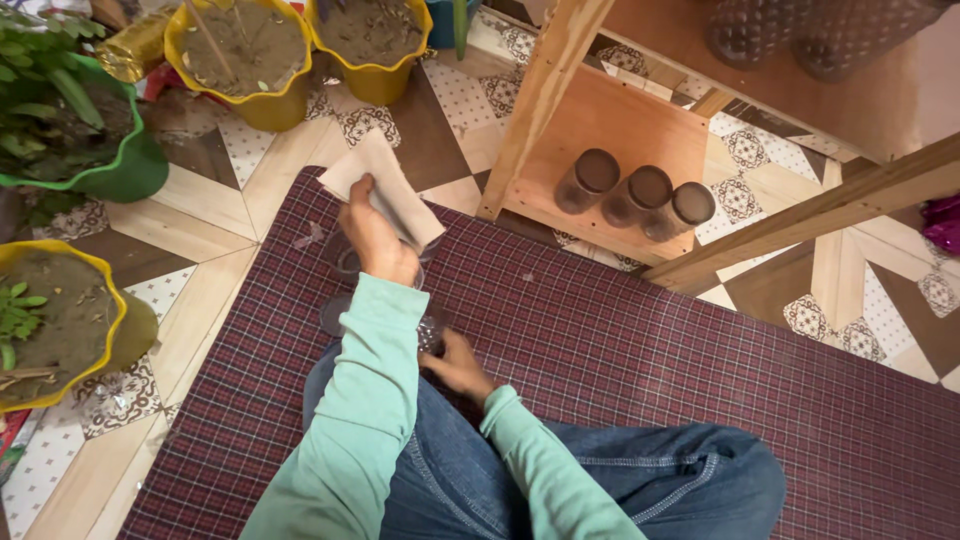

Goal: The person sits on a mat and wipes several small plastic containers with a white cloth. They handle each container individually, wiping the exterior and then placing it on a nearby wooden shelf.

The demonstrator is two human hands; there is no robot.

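Maroon checked mat (640, 350) takes up most of the floor here, spread over patterned tiles (200, 215), with the person sitting cross-legged on it in blue jeans (600, 480) and a mint green top. Behind it sits a low wooden shelf (610, 130) with three dark-lidded jars (636, 196) lined up in a row. Off to the side are a few plant pots full of soil, yellow ones (245, 60) and a green one (110, 160). Left hand (375, 240) is up over a clear jar (345, 275) that's resting in front of the knees, fingers pinched around a folded beige cloth (385, 185). Right hand (458, 368) is lower down, just beside the knee, fingers curled onto the bottom end of that see-through jar; can't really tell how tight the grip is since the left sleeve covers part of it.
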